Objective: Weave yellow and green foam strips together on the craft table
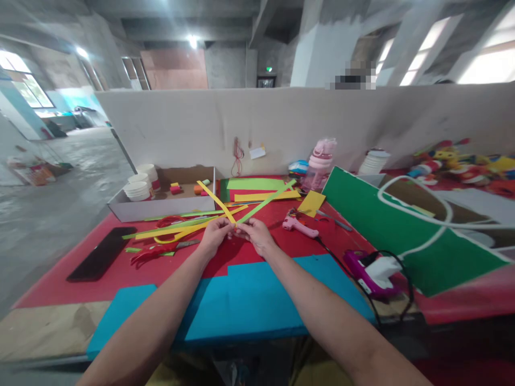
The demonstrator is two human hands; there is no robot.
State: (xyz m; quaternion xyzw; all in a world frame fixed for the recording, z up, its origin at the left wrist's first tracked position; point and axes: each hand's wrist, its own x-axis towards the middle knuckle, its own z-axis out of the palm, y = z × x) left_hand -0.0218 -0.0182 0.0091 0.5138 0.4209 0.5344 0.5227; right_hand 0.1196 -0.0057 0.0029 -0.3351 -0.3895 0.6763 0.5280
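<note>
My left hand and my right hand meet over the red table, fingertips pinched together. Between them a yellow paper strip and a green paper strip cross low down and fan out in a V. The yellow one leans left, the green one right. The join at the fingertips is partly hidden. Left of my left hand lie red-handled scissors and more loose strips. A pink glue gun rests to the right of my right hand.
Blue sheets cover the table's front edge. A black phone lies left; a shallow box with paper cups stands behind. At right are a purple power strip, a green board and a pink bottle.
</note>
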